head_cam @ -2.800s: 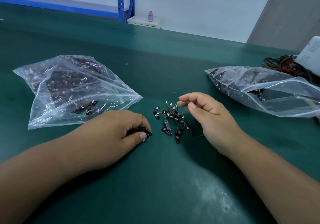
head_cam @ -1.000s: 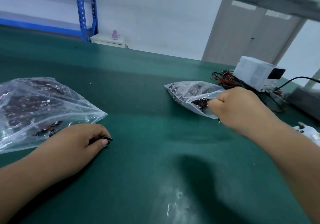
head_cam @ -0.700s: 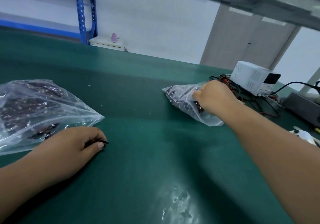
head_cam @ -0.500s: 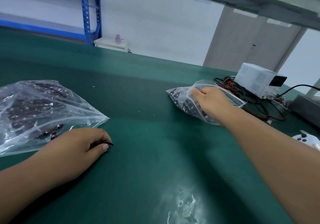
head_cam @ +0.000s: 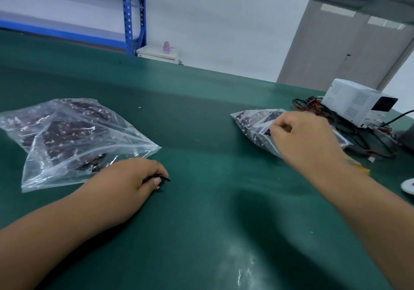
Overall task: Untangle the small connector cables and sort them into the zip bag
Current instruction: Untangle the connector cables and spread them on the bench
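Observation:
Two clear zip bags full of small dark connector cables lie on the green mat. The left zip bag sits at the left, its mouth toward the middle. My left hand rests on the mat just in front of it, fingers curled, pinching a small black connector cable. The right zip bag lies at the right. My right hand is at its mouth with fingers curled; dark cables show at the fingertips, the grip itself partly hidden.
A white instrument box stands at the far right with a tangle of red and black wires beside it. A small white round object lies at the right edge. Blue shelving stands beyond the table.
The loose cable bundle has gone from the middle of the mat. My right hand reached to the right bag and now curls at its mouth. My left hand stayed put with its connector.

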`<state>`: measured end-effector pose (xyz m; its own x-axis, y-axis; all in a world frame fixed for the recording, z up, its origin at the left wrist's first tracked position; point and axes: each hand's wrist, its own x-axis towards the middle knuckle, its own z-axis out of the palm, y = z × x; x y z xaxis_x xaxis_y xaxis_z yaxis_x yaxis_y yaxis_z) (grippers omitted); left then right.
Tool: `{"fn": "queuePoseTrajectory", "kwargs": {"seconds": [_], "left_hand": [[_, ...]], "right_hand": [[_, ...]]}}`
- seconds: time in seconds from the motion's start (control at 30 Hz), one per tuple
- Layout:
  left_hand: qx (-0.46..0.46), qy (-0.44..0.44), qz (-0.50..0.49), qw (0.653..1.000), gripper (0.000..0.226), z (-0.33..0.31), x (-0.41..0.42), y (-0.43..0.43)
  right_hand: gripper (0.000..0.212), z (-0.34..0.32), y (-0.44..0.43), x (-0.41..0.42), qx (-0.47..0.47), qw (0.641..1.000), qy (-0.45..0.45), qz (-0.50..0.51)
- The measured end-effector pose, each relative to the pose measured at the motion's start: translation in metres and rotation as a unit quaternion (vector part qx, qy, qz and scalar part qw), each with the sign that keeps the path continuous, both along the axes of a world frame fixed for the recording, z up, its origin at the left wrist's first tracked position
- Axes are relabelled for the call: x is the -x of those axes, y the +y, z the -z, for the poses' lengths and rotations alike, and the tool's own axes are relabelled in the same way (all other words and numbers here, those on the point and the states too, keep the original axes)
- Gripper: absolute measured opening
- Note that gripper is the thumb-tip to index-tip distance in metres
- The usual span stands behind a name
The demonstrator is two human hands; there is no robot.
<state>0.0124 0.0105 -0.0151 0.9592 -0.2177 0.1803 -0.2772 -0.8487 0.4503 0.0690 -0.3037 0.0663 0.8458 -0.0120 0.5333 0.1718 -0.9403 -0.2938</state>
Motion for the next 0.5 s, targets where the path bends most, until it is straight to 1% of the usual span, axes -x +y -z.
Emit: {"fn": "queuePoseTrajectory", "kwargs": {"seconds": [0.07,0.1,0.17,0.23,0.3,0.37,0.5], "left_hand": [[0.009,-0.005,0.009,1.000,0.021,0.001,0.000,-0.002],[0.018,-0.008,0.012,1.000,0.022,0.002,0.001,-0.002],[0.035,-0.009,0.025,0.999,0.025,0.002,0.002,-0.004],[0.044,-0.010,0.049,0.998,0.029,0.001,0.002,-0.007],[0.060,-0.015,0.067,0.996,0.033,-0.002,0.003,-0.008],[0.079,-0.020,0.050,0.995,0.032,-0.001,0.004,-0.007],[0.101,-0.022,0.022,0.994,0.025,0.001,0.004,-0.007]], "right_hand": [[0.016,0.011,0.028,0.024,-0.022,0.996,-0.028,-0.086],[0.015,0.019,0.042,0.035,-0.035,0.990,-0.021,-0.137],[0.016,0.038,0.070,0.046,-0.044,0.976,0.045,-0.207],[0.022,0.059,0.094,0.047,-0.027,0.963,0.133,-0.233],[0.028,0.075,0.111,0.043,-0.034,0.948,0.187,-0.257],[0.028,0.084,0.120,0.038,-0.050,0.941,0.193,-0.275],[0.026,0.091,0.122,0.032,-0.068,0.939,0.169,-0.292]]}}
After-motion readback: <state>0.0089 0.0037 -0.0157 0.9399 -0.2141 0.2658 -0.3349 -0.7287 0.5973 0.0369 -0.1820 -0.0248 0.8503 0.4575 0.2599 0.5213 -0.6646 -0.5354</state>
